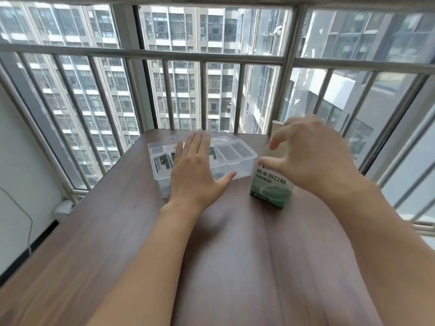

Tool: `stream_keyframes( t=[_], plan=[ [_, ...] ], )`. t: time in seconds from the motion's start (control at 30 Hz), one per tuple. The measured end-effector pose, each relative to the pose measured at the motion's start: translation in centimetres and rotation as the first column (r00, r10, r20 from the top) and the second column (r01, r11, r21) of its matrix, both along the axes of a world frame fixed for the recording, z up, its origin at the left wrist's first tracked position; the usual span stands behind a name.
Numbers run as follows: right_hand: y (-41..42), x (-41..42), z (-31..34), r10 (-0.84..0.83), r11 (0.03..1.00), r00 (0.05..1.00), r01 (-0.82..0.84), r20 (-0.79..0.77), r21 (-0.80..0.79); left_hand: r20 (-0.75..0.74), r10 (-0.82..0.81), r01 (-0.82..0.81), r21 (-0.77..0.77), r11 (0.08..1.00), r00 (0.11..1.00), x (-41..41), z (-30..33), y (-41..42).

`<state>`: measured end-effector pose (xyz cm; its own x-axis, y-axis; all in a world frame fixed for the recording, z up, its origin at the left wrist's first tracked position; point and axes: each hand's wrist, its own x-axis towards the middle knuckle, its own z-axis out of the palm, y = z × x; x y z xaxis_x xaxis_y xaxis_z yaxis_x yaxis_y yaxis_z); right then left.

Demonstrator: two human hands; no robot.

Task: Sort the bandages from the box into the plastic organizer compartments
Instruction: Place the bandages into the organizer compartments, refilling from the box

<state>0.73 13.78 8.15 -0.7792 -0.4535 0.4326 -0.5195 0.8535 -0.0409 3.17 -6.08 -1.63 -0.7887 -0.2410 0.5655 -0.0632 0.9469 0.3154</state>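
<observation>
A brown wood-grain table (pixel 122 231) is set against a wide window (pixel 211 31), across which a metal railing (pixel 141 54) of horizontal bars and slanted uprights is fixed. Through the glass, tall apartment blocks (pixel 183 90) are seen — row upon row of windows. At the left a white wall (pixel 18 149) is met by a thin cable (pixel 29 229) (hanging down toward the floor).
</observation>
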Motion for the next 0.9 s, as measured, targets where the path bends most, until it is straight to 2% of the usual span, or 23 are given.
stream_keyframes(
  t=[0.1, 0.17, 0.23, 0.3, 0.37, 0.43, 0.53, 0.63, 0.73, 0.9],
  plan=[
    [1.4, -1.3, -1.7, -0.041, 0.993, 0.997, 0.034, 0.067, 0.110, -0.108, -0.226, 0.239, 0.133, 0.962, 0.968, -0.2, -0.5, 2.4],
    [2.4, -2.3, -2.8, -0.052, 0.995, 0.993, 0.042, 0.109, 0.093, -0.127, -0.332, 0.352, 0.201, 0.914, 0.935, -0.5, -1.3, 3.8],
    [3.5, -2.9, -3.7, 0.030, 0.999, 0.982, -0.022, 0.184, -0.043, -0.159, -0.383, 0.414, 0.302, 0.858, 0.910, -0.7, -1.8, 4.8],
    [4.8, -2.6, -4.2, 0.199, 0.957, 0.957, -0.143, 0.211, -0.252, -0.177, -0.416, 0.450, 0.451, 0.771, 0.892, -0.8, -2.0, 5.3],
    [5.8, -1.8, -4.3, 0.377, 0.870, 0.910, -0.282, 0.175, -0.405, -0.197, -0.483, 0.492, 0.611, 0.620, 0.853, -0.9, -1.9, 6.0],
    [6.5, -1.1, -4.7, 0.475, 0.807, 0.867, -0.360, 0.153, -0.468, -0.247, -0.531, 0.534, 0.684, 0.497, 0.810, -1.0, -2.1, 6.4],
    [6.7, -0.3, -5.3, 0.495, 0.797, 0.861, -0.398, 0.116, -0.454, -0.253, -0.530, 0.526, 0.715, 0.461, 0.809, -0.8, -2.1, 6.6],
    [7.0, 0.0, -4.8, 0.397, 0.793, 0.918, -0.350, -0.013, -0.498, -0.252, -0.576, 0.536, 0.745, 0.397, 0.777, -0.8, -2.3, 6.3],
    [7.4, 0.4, -3.9, 0.296, 0.860, 0.954, -0.282, -0.034, -0.425, -0.245, -0.587, 0.540, 0.740, 0.402, 0.772, -0.9, -2.2, 6.1],
    [6.7, 2.1, -3.0, 0.184, 0.918, 0.955, -0.252, -0.233, -0.308, -0.254, -0.501, 0.540, 0.606, 0.584, 0.827, -0.8, -2.1, 6.5]
  ],
)
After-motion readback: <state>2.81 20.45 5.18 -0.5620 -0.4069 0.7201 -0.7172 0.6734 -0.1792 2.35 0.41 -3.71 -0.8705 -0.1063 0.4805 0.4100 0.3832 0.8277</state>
